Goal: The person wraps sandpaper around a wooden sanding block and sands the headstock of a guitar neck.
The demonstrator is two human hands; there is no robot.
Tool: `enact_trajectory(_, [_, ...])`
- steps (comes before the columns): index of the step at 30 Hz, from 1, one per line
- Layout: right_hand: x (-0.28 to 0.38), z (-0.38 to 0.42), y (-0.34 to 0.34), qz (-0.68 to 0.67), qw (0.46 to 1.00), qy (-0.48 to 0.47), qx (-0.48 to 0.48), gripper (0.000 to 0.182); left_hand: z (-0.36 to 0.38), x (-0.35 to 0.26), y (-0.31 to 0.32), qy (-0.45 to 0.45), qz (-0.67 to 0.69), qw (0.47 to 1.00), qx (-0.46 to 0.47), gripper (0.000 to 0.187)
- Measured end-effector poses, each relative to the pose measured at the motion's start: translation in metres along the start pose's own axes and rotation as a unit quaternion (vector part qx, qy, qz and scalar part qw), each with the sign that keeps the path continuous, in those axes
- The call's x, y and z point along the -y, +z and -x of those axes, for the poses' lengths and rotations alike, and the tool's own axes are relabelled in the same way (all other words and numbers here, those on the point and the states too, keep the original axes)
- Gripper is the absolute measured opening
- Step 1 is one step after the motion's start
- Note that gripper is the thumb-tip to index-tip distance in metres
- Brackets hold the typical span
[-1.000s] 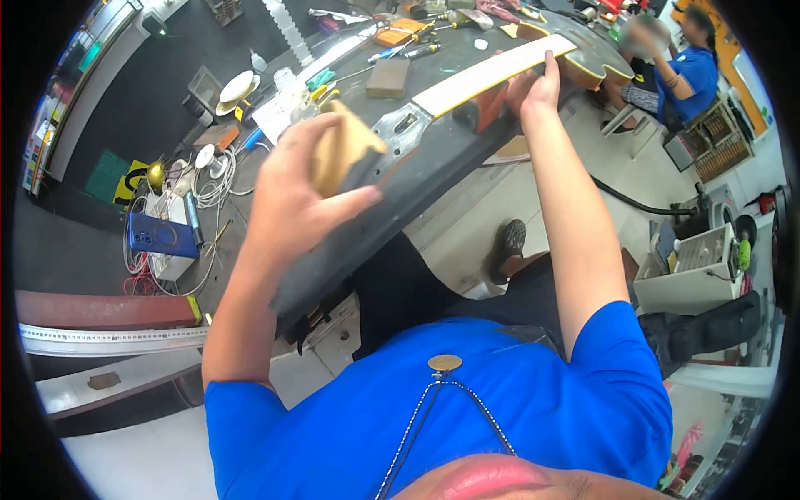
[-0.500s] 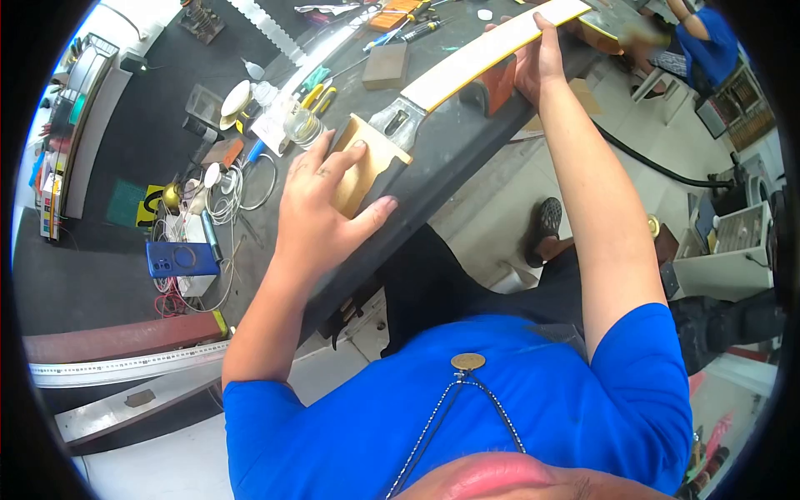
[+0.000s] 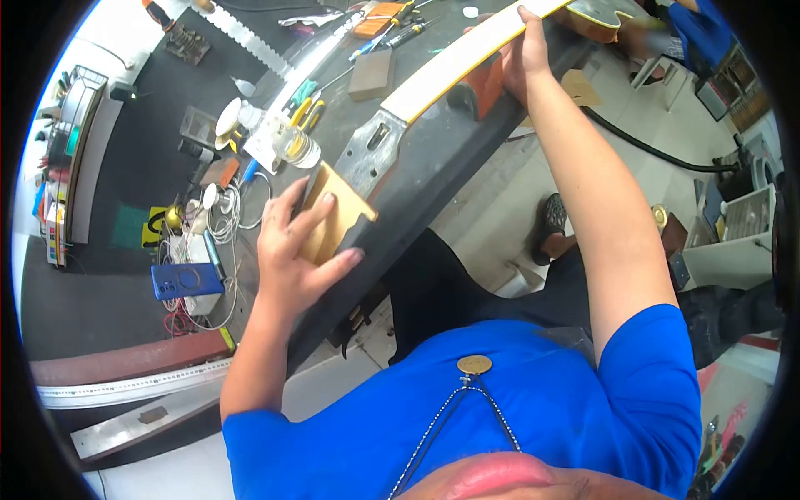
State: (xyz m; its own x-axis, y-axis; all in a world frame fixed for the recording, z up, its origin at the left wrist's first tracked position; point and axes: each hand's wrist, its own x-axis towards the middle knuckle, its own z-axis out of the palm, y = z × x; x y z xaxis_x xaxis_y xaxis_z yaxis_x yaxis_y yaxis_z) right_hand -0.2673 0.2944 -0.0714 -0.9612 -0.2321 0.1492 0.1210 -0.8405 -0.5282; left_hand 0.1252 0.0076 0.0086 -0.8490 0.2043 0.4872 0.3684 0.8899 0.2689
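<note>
My left hand (image 3: 287, 254) is wrapped round a pale wooden block (image 3: 343, 210) with a dark sheet along its edges, thumb on the near side. The block lies at the bare grey headstock (image 3: 371, 154) of a guitar-like neck; whether they touch is unclear. The neck (image 3: 458, 67) has a white top face with yellow edges and slants up to the right. My right hand (image 3: 527, 62) grips it near its upper end, with the thumb on the edge and the other fingers mostly hidden beneath. A reddish-brown support (image 3: 488, 86) stands under the neck.
On the dark bench (image 3: 433, 187) are a glass jar (image 3: 296, 148), yellow-handled pliers (image 3: 312, 115), a brown block (image 3: 372, 73), cables (image 3: 225, 225) and a blue phone (image 3: 187, 281). A long ruler (image 3: 133, 393) lies lower left. Another person (image 3: 700, 37) is at upper right.
My left hand and the wooden block have moved down and left, showing more of the headstock. The whole view has shifted slightly. My right hand keeps its grip on the neck.
</note>
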Motion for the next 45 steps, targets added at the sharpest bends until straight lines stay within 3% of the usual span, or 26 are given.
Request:
enact_trajectory(4, [0.004, 0.032, 0.032, 0.021, 0.997, 0.038, -0.063, 0.078, -0.064, -0.012, 0.026, 0.0, -0.002, 1.0, -0.026, 0.07])
enact_trajectory(6, [0.003, 0.019, 0.014, 0.01, 0.999, 0.012, -0.033, 0.075, -0.074, -0.019, 0.028, -0.02, 0.004, 0.999, -0.025, 0.069])
enact_trajectory(8, [-0.003, 0.007, 0.003, 0.041, 0.997, -0.06, -0.032, 0.073, -0.041, -0.015, 0.018, -0.056, 0.0, 0.998, -0.009, 0.07])
enact_trajectory(11, [-0.004, 0.014, 0.012, -0.011, 0.999, -0.035, -0.028, 0.068, 0.013, -0.005, -0.002, -0.058, 0.012, 0.998, 0.007, 0.075])
enact_trajectory(14, [-0.012, -0.006, -0.017, -0.018, 0.996, -0.076, -0.043, 0.058, 0.011, -0.005, -0.005, -0.078, 0.024, 0.997, 0.012, 0.074])
enact_trajectory(15, [-0.004, -0.003, -0.011, 0.108, 0.98, -0.151, -0.076, 0.062, 0.001, -0.01, -0.003, -0.073, 0.014, 0.997, 0.01, 0.074])
enact_trajectory(18, [0.022, 0.036, 0.027, 0.326, 0.899, -0.198, -0.213, 0.064, -0.032, -0.011, 0.013, -0.056, -0.004, 0.998, 0.002, 0.075])
enact_trajectory(19, [0.028, 0.046, 0.016, 0.309, 0.914, -0.227, -0.134, 0.082, -0.044, -0.014, 0.015, -0.063, -0.006, 0.998, 0.007, 0.075])
enact_trajectory(22, [0.022, 0.087, 0.004, 0.54, 0.772, -0.331, 0.053, 0.094, -0.06, -0.025, 0.008, -0.103, 0.034, 0.993, 0.05, 0.075])
enact_trajectory(25, [0.001, 0.135, 0.032, 0.665, 0.677, -0.314, 0.033, 0.103, -0.053, -0.025, 0.011, -0.096, 0.019, 0.994, 0.044, 0.075])
enact_trajectory(28, [-0.017, 0.139, 0.058, 0.619, 0.735, -0.266, 0.073, 0.1, -0.047, -0.022, 0.012, -0.084, 0.001, 0.996, 0.029, 0.074])
enact_trajectory(29, [-0.021, 0.136, 0.064, 0.611, 0.746, -0.264, 0.024, 0.088, -0.041, -0.021, 0.009, -0.081, -0.006, 0.996, 0.033, 0.074])
enact_trajectory(32, [-0.029, 0.115, 0.047, 0.602, 0.757, -0.255, 0.004, 0.073, -0.013, -0.019, -0.003, -0.068, -0.004, 0.997, 0.036, 0.073])
enact_trajectory(35, [-0.036, 0.109, 0.043, 0.594, 0.735, -0.326, 0.009, 0.065, -0.021, -0.01, 0.001, -0.032, -0.008, 0.999, 0.013, 0.073])
enact_trajectory(37, [-0.037, 0.114, 0.044, 0.604, 0.74, -0.296, -0.006, 0.064, -0.04, -0.01, 0.017, -0.003, -0.024, 1.0, -0.019, 0.071])
enact_trajectory(40, [-0.031, 0.114, 0.046, 0.615, 0.74, -0.271, 0.003, 0.064, -0.081, -0.021, 0.028, -0.061, 0.042, 0.997, 0.001, 0.072])
enact_trajectory(43, [-0.032, 0.111, 0.04, 0.61, 0.738, -0.288, 0.012, 0.067, -0.038, -0.014, 0.016, -0.056, -0.038, 0.998, 0.001, 0.071])
enact_trajectory(45, [-0.036, 0.105, 0.036, 0.599, 0.728, -0.333, 0.024, 0.066, 0.003, -0.011, -0.001, -0.055, -0.003, 0.998, 0.013, 0.071])
